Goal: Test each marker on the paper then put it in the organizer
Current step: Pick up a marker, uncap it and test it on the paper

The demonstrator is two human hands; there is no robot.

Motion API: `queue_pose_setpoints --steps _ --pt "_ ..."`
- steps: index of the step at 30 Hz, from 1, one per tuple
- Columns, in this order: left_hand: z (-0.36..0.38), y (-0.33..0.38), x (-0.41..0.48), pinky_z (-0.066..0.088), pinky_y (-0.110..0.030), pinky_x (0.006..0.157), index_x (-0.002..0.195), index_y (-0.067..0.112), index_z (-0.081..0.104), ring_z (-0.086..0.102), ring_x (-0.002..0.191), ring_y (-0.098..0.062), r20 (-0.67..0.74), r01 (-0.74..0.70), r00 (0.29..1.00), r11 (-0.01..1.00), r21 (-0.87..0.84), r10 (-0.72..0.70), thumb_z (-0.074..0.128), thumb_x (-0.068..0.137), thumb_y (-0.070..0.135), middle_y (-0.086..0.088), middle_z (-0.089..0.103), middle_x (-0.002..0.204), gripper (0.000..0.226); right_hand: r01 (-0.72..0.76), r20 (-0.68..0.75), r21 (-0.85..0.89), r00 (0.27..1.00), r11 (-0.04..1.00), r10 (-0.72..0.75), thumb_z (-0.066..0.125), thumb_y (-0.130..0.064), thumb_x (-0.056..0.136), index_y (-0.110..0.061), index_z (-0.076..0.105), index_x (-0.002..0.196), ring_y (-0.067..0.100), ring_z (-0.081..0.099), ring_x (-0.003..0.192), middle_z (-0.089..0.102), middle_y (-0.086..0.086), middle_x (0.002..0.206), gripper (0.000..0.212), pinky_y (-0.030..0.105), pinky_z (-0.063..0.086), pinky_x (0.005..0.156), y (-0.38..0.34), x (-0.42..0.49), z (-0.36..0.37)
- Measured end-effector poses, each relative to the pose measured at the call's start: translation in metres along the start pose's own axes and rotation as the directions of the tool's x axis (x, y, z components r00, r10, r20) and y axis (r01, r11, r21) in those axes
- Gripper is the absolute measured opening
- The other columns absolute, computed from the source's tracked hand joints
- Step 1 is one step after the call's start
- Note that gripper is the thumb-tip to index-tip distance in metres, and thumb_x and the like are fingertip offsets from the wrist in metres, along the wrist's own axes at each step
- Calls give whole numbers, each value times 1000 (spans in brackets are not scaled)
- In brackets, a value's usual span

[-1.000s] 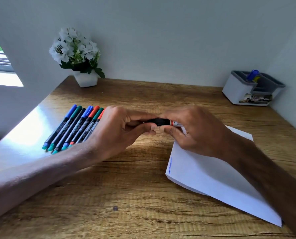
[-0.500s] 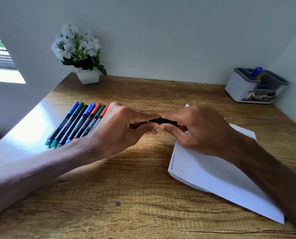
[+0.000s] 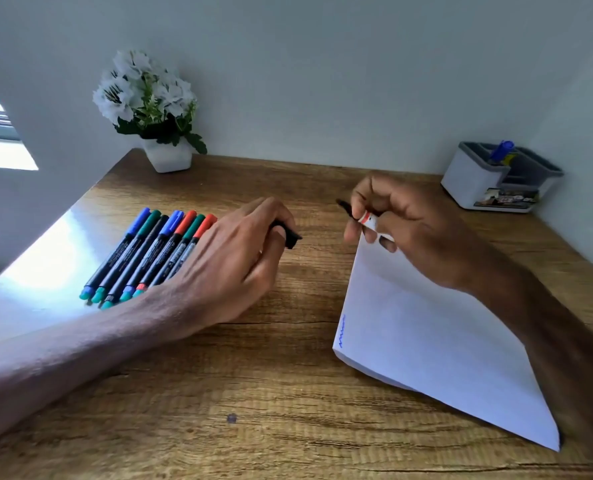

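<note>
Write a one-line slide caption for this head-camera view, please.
Left hand holds the black cap, right hand the uncapped marker by the paper; other markers lie alongside.

On the wooden table (image 3: 253, 393) a row of markers (image 3: 149, 254) was laid at the left, paper (image 3: 426, 341) at the right; an organizer (image 3: 475, 181) and a flowerpot (image 3: 168, 157) were set near the back edge.
</note>
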State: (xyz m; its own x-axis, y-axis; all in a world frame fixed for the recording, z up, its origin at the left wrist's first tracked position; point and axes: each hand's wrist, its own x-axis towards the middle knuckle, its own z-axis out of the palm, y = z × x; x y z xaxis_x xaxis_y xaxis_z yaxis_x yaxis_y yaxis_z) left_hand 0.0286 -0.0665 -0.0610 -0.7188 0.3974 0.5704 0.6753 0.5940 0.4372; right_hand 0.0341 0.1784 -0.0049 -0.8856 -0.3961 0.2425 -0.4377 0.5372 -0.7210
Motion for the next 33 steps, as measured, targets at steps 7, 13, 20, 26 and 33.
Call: queue_pose_setpoints --steps 7,13,20,26,33 --pt "-4 6 -3 38 -40 60 74 17 53 50 59 -19 8 14 1000 994 -110 -13 32 97 31 1 54 63 34 -169 77 648 985 742 157 42 16 96 -8 63 130 18 70 104 72 17 123 47 28 61 81 2 -13 -15" --pt "4 8 -4 34 -22 48 77 30 46 40 52 -7 131 26 991 996 -90 -14 37 99 63 11 46 62 41 -213 99 777 971 592 219 56 8 88 -6 56 141 18 70 101 70 15 121 55 26 62 79 12 -47 -1" --pt "2 9 -6 37 -29 53 89 20 55 47 60 -14 230 35 973 996 -88 -14 34 105 55 4 54 70 44 -212 33 680 965 702 260 59 -35 98 -4 66 121 26 67 87 70 19 100 39 34 59 63 9 -53 21" --pt "-2 15 -7 47 -24 64 112 19 65 63 79 -11 253 11 967 983 -183 36 46 107 35 9 68 94 25 -207 -26 665 954 718 299 62 -25 98 -10 57 116 34 76 85 77 22 102 24 35 61 61 6 -54 25" --pt "1 19 -10 41 -28 53 92 27 67 55 63 -11 318 117 948 958 -264 -28 55 104 43 8 63 74 24 -149 -208 569 925 809 317 68 -18 92 4 69 100 31 67 61 74 24 80 23 33 58 51 8 -56 36"
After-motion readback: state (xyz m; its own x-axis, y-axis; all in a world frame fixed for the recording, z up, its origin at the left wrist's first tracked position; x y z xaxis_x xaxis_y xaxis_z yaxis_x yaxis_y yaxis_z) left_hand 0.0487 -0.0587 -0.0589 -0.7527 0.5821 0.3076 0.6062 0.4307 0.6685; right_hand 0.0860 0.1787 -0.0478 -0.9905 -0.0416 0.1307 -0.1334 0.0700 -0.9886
